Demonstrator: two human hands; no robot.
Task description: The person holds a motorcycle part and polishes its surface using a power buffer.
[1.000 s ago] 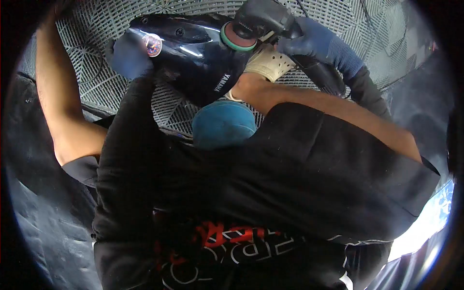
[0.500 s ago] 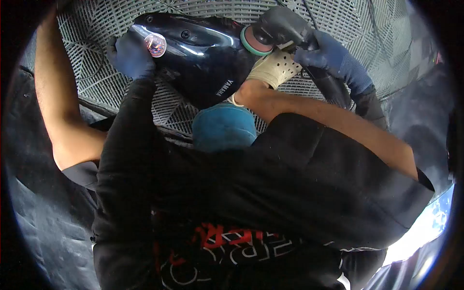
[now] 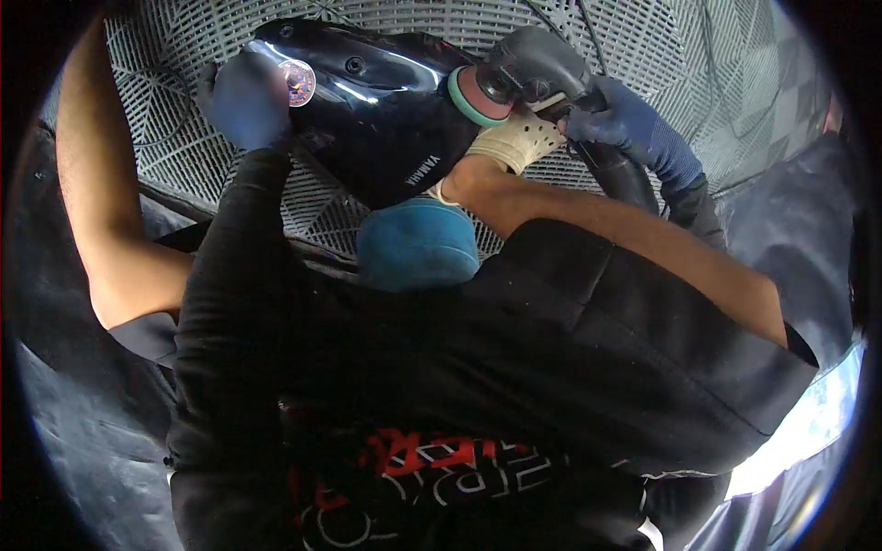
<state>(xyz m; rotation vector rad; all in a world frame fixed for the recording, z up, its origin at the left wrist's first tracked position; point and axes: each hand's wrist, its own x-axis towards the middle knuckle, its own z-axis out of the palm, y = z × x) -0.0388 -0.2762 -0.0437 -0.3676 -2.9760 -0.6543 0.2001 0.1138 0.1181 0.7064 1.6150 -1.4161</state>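
A glossy black motorcycle panel (image 3: 386, 119) with YAMAHA lettering lies tilted in front of me, a round colourful sticker (image 3: 297, 84) near its left end. My left hand (image 3: 246, 101), in a blue work glove, grips that left end beside the sticker; the glove looks smeared and its fingertips are partly hidden. My right hand (image 3: 614, 119), also gloved, is wrapped round the handle of a black polisher (image 3: 542, 62). The polisher's round pad (image 3: 480, 95), pink with a green face, is tipped on edge against the panel's right end.
Grey lattice floor tiles (image 3: 680, 55) spread beneath everything, with dark cables (image 3: 588, 28) running across them. A cream clog (image 3: 519, 138) on my foot sits just below the pad. Close to the panel's lower edge stands a blue rounded object (image 3: 418, 246), partly covered by my black clothing.
The polisher's pad has shifted slightly left and down along the panel's right end, and its tilt has changed. My left hand stays at the panel's left end.
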